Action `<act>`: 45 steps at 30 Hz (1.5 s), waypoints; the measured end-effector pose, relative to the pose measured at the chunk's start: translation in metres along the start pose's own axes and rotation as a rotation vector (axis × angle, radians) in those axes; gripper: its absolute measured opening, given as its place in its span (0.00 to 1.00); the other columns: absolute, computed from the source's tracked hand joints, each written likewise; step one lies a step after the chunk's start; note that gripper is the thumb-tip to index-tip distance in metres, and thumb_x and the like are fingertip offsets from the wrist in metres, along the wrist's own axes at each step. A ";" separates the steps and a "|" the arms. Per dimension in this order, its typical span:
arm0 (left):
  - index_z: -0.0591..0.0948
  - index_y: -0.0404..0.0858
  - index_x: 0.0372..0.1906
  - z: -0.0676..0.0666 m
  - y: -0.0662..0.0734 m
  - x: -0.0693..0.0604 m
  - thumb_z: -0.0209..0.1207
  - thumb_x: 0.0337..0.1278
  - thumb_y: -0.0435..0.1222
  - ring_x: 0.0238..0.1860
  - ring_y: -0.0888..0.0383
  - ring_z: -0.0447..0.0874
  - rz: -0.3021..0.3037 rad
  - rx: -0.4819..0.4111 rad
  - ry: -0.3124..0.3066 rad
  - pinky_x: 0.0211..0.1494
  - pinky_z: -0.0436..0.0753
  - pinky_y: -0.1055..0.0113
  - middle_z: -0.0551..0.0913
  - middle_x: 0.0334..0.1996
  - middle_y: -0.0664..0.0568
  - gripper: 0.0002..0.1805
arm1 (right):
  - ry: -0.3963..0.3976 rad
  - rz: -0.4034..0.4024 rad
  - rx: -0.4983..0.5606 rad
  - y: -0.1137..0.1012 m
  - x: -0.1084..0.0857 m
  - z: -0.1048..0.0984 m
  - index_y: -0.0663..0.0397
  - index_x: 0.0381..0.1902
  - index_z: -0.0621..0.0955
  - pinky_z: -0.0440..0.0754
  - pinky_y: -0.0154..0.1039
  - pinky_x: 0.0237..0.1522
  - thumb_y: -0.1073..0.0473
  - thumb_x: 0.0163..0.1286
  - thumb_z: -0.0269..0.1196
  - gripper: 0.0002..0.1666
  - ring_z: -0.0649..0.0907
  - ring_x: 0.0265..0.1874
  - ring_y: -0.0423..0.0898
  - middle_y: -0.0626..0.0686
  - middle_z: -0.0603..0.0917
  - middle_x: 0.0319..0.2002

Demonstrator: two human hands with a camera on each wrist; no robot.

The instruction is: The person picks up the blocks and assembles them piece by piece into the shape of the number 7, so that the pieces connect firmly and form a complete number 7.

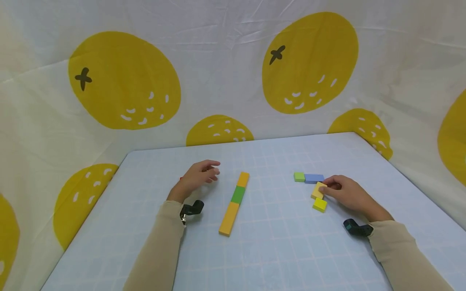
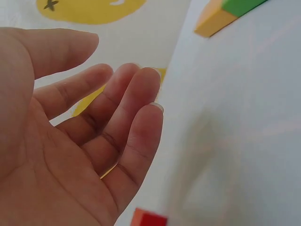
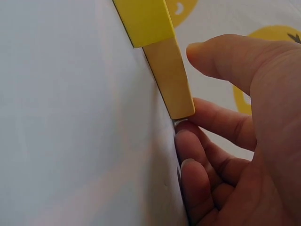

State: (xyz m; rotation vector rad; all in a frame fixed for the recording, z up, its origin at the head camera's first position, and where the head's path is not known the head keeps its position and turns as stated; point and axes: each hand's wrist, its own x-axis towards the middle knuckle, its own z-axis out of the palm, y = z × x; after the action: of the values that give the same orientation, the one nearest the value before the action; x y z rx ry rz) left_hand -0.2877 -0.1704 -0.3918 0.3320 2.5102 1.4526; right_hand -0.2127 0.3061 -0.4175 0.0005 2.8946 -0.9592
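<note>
My left hand (image 1: pixel 197 178) hovers over the table with loosely bent fingers and holds nothing. To its right lies a straight row of a short orange block (image 1: pixel 243 180), a green block (image 1: pixel 238 195) and a longer orange block (image 1: pixel 229 219). A red block (image 2: pixel 153 220), mostly hidden in the head view, is beside that hand. My right hand (image 1: pixel 347 194) touches the end of a pale yellow block (image 3: pixel 169 77) with its index finger; in the right wrist view the thumb stands slightly apart from it. A bright yellow block (image 1: pixel 320 205) adjoins the near end.
A light green block (image 1: pixel 299 177) and a blue block (image 1: pixel 314 178) lie end to end just beyond the pale yellow block. The pale checked tabletop (image 1: pixel 269 250) meets a white cloth (image 1: pixel 222 81) with yellow fruit prints at the back and sides.
</note>
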 end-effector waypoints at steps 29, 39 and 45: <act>0.72 0.43 0.69 -0.034 -0.021 -0.013 0.56 0.72 0.45 0.51 0.48 0.82 -0.097 -0.094 0.144 0.59 0.80 0.58 0.82 0.55 0.43 0.25 | -0.027 -0.009 -0.005 0.000 0.000 0.000 0.66 0.64 0.73 0.75 0.45 0.45 0.30 0.63 0.65 0.49 0.73 0.46 0.56 0.60 0.76 0.49; 0.73 0.43 0.69 -0.036 -0.022 -0.013 0.55 0.74 0.45 0.51 0.49 0.82 -0.075 -0.113 0.180 0.60 0.80 0.57 0.81 0.55 0.43 0.24 | -0.004 -0.026 -0.002 0.002 -0.004 -0.005 0.65 0.61 0.73 0.76 0.46 0.45 0.34 0.65 0.66 0.44 0.74 0.45 0.55 0.60 0.76 0.48; 0.72 0.45 0.69 -0.040 -0.027 -0.018 0.54 0.75 0.46 0.52 0.48 0.80 -0.109 -0.152 0.242 0.61 0.79 0.57 0.80 0.56 0.43 0.23 | 0.000 -0.049 0.011 0.002 0.003 0.000 0.65 0.59 0.74 0.75 0.44 0.44 0.37 0.65 0.68 0.40 0.75 0.44 0.54 0.58 0.77 0.46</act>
State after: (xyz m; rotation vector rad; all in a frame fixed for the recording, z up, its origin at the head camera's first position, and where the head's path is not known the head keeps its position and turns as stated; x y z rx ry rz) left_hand -0.2853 -0.2218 -0.3947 -0.0076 2.5297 1.7171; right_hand -0.2151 0.3072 -0.4189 -0.0705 2.9018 -0.9823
